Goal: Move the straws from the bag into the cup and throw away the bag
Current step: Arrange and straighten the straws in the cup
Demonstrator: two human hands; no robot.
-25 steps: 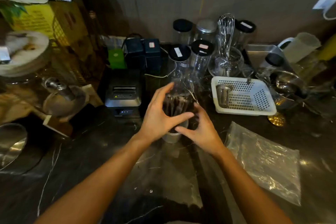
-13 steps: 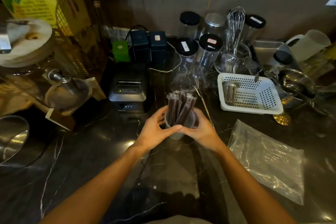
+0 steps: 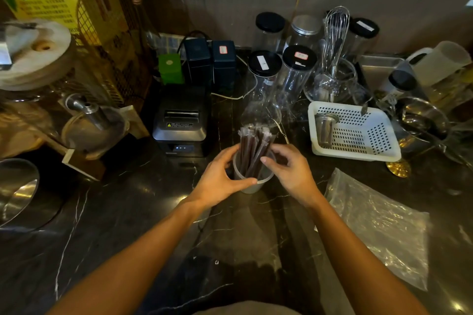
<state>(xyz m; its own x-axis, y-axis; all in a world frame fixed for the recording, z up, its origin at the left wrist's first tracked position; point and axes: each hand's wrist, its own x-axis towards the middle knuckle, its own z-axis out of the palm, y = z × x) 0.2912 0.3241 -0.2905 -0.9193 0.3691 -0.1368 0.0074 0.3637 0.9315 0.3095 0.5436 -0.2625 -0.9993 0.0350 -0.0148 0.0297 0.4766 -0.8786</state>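
A bundle of dark, wrapped straws stands upright in a translucent cup on the dark marble counter. My left hand wraps the cup's left side, thumb across its front rim. My right hand hovers at the cup's right rim, fingers curled and apart, thumb tip close to the straws; whether it touches them I cannot tell. The clear plastic bag lies flat and empty on the counter to the right, apart from both hands.
A receipt printer sits behind the cup to the left. A white perforated basket holding a metal cup stands at right. Jars and a whisk crowd the back. A metal bowl lies at the far left.
Both hands came down from around the straw tops to the cup's rim. The right hand has loosened and drawn slightly off the cup. The straws now stand uncovered.
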